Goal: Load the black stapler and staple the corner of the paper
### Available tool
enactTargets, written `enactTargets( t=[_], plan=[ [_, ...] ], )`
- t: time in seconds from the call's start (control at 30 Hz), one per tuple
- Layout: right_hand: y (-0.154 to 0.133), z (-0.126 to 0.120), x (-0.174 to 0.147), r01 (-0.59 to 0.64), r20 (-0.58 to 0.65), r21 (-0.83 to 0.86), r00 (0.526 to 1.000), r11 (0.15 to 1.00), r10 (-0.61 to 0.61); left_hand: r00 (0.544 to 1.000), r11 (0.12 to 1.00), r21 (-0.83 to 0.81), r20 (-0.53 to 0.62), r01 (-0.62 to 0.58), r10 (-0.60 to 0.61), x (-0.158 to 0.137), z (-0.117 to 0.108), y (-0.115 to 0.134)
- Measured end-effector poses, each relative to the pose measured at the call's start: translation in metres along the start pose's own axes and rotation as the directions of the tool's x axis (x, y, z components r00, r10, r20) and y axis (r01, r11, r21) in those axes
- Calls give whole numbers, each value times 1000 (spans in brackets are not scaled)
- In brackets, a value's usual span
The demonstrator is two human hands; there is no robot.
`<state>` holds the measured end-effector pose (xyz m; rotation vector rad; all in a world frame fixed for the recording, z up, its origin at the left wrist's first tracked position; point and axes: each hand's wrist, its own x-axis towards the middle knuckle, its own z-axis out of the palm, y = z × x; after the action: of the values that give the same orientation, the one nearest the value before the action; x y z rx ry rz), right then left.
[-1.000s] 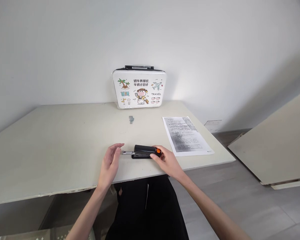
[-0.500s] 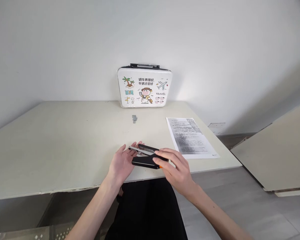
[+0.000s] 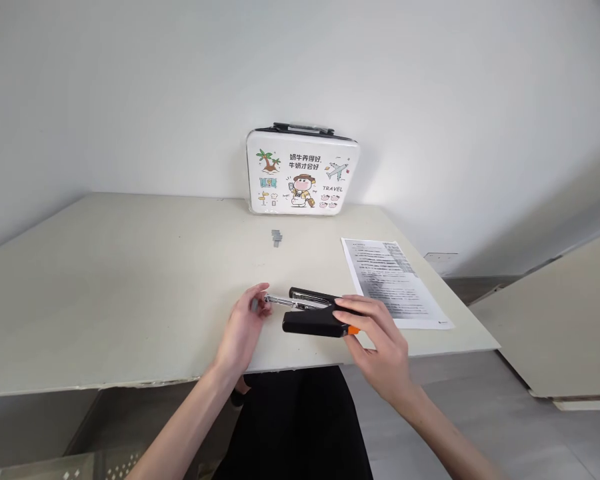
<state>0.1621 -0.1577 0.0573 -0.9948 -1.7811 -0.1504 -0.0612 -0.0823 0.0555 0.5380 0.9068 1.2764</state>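
A black stapler [image 3: 313, 323] with an orange part at its back end is held over the near edge of the table, its jaws spread apart. My right hand [image 3: 380, 343] grips it by the back end. Out of its front sticks a thin metal rail [image 3: 280, 301]. The curled fingers of my left hand [image 3: 244, 327] close around the tip of that rail; a small grey bit shows between them, too small to name. Farther back on the table lie several grey staple strips [image 3: 277, 238], beyond both hands.
A white case [image 3: 305, 173] with cartoon prints and a black handle stands against the wall. To the right, a printed sheet of paper [image 3: 397, 283] lies on the white table [image 3: 130, 287]. A pale panel [image 3: 555, 320] stands beyond the table's right edge.
My left hand has turned from an open palm under the stapler to fingers closed at the rail's tip. The rail extends farther out. The camera view has shifted slightly.
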Motion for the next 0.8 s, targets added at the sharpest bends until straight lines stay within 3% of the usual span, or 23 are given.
enactTargets(
  t=[0.2, 0.37, 0.47, 0.53, 0.6, 0.67, 0.8],
  plan=[
    [-4, 7, -4, -231, -10, 52, 973, 972, 232, 988, 932, 328, 87, -152, 131, -10, -18, -4],
    [-6, 22, -1, -392, 4, 87, 919, 916, 393, 959, 742, 608, 202, -284, 201, -17, -21, -5],
    [-7, 35, 5, -483, 49, 131, 876, 866, 481, 920, 603, 695, 320, -391, 228, -20, -20, -5],
    [-6, 46, 11, -551, 90, 171, 834, 816, 544, 914, 565, 719, 334, -406, 231, -20, -21, -5],
    [-1, 59, 17, -609, 138, 217, 793, 763, 593, 929, 614, 697, 277, -371, 246, -20, -23, -5],
    [7, 76, 25, -634, 172, 264, 772, 727, 612, 950, 732, 606, 170, -312, 264, -19, -26, -4],
    [31, 122, 46, -661, 210, 352, 746, 663, 632, 974, 944, 245, 6, -222, 228, -15, -30, 0]
  ],
)
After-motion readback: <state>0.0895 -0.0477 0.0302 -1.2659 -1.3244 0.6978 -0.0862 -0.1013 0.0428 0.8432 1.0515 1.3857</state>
